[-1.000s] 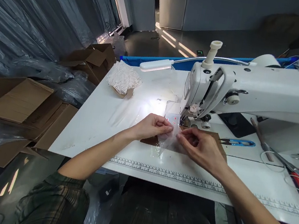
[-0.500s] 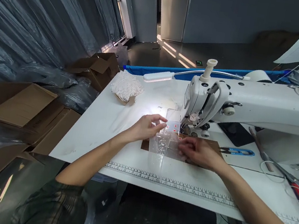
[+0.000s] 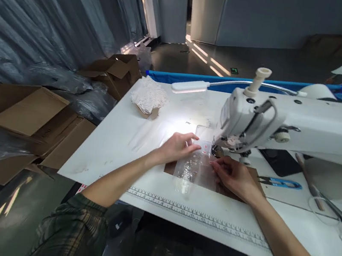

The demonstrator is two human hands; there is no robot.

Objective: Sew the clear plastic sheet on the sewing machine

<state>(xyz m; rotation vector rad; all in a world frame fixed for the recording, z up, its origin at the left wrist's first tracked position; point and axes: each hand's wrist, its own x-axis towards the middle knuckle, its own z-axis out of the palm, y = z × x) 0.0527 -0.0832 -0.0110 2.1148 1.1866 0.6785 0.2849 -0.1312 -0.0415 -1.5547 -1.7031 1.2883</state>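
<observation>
Left hand lies flat, fingers spread, pressing the clear plastic pouch; right hand pins its other side, fingertips together. The pouch sits on brown card beneath the sewing machine, mid-worktop.

Lamp glare whitens the table; edges bend, slightly blurred

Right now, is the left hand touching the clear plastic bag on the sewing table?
Touching. The head view shows the left hand lying flat on the clear plastic bag, fingertips pressing its upper left edge.
</observation>
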